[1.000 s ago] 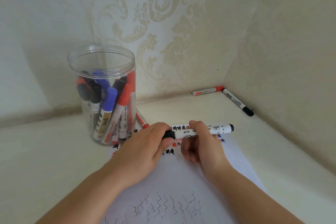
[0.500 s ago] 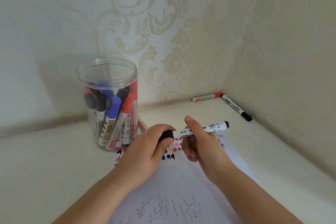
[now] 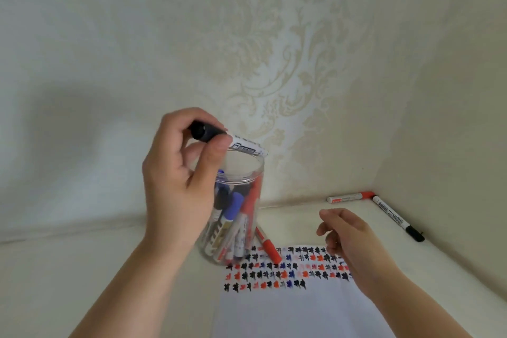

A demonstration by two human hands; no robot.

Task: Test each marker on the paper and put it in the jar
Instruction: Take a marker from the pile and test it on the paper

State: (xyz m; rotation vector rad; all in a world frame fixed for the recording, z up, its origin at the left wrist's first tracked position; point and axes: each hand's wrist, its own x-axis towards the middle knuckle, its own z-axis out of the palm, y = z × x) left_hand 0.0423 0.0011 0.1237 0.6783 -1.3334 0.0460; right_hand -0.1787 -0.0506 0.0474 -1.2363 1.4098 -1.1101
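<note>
My left hand (image 3: 178, 181) grips a black-capped white marker (image 3: 230, 140) by its cap end, tilted over the open mouth of the clear plastic jar (image 3: 247, 173). Several black, blue and red markers stand inside the jar. My right hand (image 3: 345, 236) hovers with loosely curled fingers and holds nothing, above the top right part of the white paper (image 3: 288, 307). Rows of black, red and blue test marks cover the paper's upper part.
A red-capped marker (image 3: 269, 247) lies at the jar's foot on the paper's top edge. Another red-capped marker (image 3: 351, 197) and a black-capped one (image 3: 397, 218) lie in the far right corner, where the patterned walls meet the cream surface.
My right hand has let go of the marker and stayed low by the paper. My left hand has lifted the marker up and left, over the jar's mouth. The camera has tilted upward.
</note>
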